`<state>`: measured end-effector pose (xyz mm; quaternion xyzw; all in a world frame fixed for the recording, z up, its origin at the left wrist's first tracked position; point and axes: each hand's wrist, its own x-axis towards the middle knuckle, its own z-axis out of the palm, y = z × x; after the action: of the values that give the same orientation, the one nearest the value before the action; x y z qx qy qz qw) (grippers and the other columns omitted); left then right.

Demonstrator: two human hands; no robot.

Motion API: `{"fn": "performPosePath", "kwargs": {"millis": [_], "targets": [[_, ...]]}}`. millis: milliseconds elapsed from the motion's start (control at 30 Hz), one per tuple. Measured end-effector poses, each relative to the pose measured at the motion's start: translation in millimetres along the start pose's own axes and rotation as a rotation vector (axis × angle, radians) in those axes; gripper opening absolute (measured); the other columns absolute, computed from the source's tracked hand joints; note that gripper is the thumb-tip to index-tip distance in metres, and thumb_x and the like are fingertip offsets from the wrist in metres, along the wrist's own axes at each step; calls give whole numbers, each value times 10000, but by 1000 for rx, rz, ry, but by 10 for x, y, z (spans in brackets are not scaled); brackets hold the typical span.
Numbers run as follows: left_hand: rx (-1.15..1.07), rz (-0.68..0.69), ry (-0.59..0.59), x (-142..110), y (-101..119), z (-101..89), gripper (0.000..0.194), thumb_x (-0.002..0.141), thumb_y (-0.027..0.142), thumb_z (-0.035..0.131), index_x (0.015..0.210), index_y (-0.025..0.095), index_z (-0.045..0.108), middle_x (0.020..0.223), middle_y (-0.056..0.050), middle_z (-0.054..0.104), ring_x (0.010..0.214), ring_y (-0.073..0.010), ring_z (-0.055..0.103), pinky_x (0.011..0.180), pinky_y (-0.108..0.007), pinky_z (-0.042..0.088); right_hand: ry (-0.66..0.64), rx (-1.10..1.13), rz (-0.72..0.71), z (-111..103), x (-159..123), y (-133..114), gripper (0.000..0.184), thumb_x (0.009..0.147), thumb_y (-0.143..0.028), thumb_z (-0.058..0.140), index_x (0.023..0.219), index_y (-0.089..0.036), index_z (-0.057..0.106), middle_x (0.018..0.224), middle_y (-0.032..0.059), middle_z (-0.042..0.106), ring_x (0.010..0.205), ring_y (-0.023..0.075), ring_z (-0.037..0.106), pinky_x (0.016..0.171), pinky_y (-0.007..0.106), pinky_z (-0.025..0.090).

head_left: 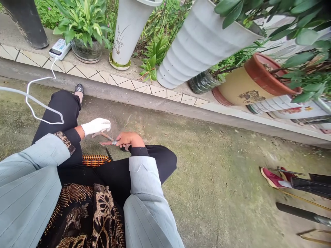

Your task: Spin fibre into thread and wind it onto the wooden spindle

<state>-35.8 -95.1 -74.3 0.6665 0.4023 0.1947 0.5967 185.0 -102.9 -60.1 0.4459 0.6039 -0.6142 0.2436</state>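
Observation:
My left hand [96, 127] wears a white glove and hovers just over a thin, bent brown stick [103, 134]. Its fingers curl together; whatever is between them is too small to make out. Bare, my right hand [130, 139] grips the stick's right end, one finger stretched out below it. A greyish wrapped band [114, 142] goes round the stick at my right fingertips. Between my legs lies an orange-and-black woven thing [95, 160], with a dark thin rod [108, 154] beside its right end.
Ahead runs a low tiled ledge [139, 85] bearing several plant pots, including a tall white ribbed pot [199, 44]. A white power bank [60, 49] sits there, its white cable [28, 93] looping leftward. At right are another person's red shoes [272, 177] and a dark-handled tool [294, 210].

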Motion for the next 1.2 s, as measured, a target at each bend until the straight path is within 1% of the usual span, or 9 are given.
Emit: {"fn": "performPosePath", "kwargs": {"millis": [100, 233, 333, 433, 533, 667, 867, 1000, 1200], "targets": [[-61, -33, 115, 55, -92, -20, 278, 843, 380, 505, 742, 134, 589, 680, -14, 570, 510, -72, 423, 504, -195, 368, -100, 228, -336, -12, -208, -68, 281, 691, -371, 742, 844, -147, 668, 689, -9, 641, 520, 63, 497, 481, 193, 372], [-23, -71, 33, 35, -106, 15, 313, 858, 410, 491, 776, 134, 613, 564, 12, 507, 477, -80, 423, 476, -188, 363, 465, 637, -596, -101, -411, -19, 288, 744, -424, 686, 781, -156, 587, 680, -22, 575, 518, 51, 447, 470, 178, 343], [5, -98, -200, -25, -33, 84, 335, 876, 420, 473, 815, 139, 645, 540, 15, 489, 470, -91, 430, 454, -189, 359, 846, 763, -511, -181, -351, 99, 259, 805, -409, 614, 741, -171, 534, 657, -20, 534, 508, 59, 428, 469, 185, 347], [-67, -59, -378, -69, 35, 140, 328, 874, 421, 490, 822, 145, 659, 564, 15, 476, 492, -93, 414, 476, -197, 384, 947, 542, -179, -226, -192, 155, 181, 857, -326, 554, 771, -167, 558, 664, 0, 562, 500, 70, 446, 486, 199, 359], [-103, -48, -465, -89, 46, 151, 333, 862, 444, 521, 821, 147, 667, 615, 2, 507, 510, -91, 402, 485, -202, 383, 845, 97, 105, -212, -61, 89, 200, 900, -315, 497, 869, -160, 620, 788, 63, 657, 610, 107, 559, 562, 220, 395], [-35, -47, -431, -104, 37, 104, 340, 861, 446, 513, 821, 144, 663, 611, 3, 515, 503, -89, 398, 462, -200, 330, 515, -207, 242, -91, 26, -64, 177, 867, -283, 572, 878, -141, 678, 839, 118, 705, 747, 162, 632, 625, 239, 418], [165, -17, -109, -41, 22, -14, 313, 839, 392, 488, 707, 134, 606, 589, 9, 522, 525, -88, 419, 512, -198, 336, 17, -15, 1, 7, -61, -48, 153, 740, -296, 710, 765, -148, 679, 652, 2, 646, 519, 74, 509, 538, 206, 397], [147, -55, 23, 38, -81, -45, 306, 847, 379, 466, 742, 135, 619, 547, 18, 494, 501, -91, 419, 489, -197, 314, 42, 196, -271, -93, -270, 64, 255, 738, -370, 678, 864, -149, 671, 626, -32, 598, 500, 58, 463, 504, 194, 367], [40, -14, -112, -27, -11, 6, 328, 858, 390, 483, 777, 113, 641, 562, 4, 525, 488, -84, 440, 482, -195, 354, 62, -20, -5, -36, -218, 33, 139, 759, -281, 648, 786, -153, 696, 638, 0, 636, 492, 72, 482, 485, 215, 364]]}}
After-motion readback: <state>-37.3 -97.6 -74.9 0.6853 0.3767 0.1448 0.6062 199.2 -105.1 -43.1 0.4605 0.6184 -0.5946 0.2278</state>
